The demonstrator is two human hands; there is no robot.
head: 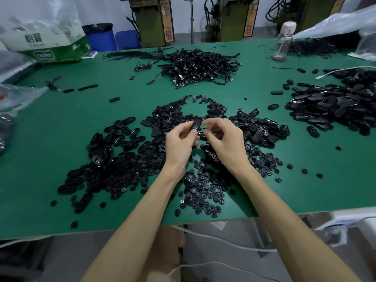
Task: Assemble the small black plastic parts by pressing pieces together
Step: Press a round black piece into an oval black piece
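My left hand (180,142) pinches a small black oval shell (195,125) and holds it upright above the middle of the green table (61,127). My right hand (222,139) is close beside it, fingers curled toward the shell; what its fingertips hold is hidden. Under both hands spreads a heap of small round black pieces (203,190). Oval black shells (114,151) lie heaped to the left and more oval shells (262,129) to the right.
A pile of black cables (199,66) lies at the back centre. A large heap of oval parts (333,106) fills the right side. A clear bottle (283,40), plastic bags (333,23) and a green-and-white carton (48,45) stand along the far edge.
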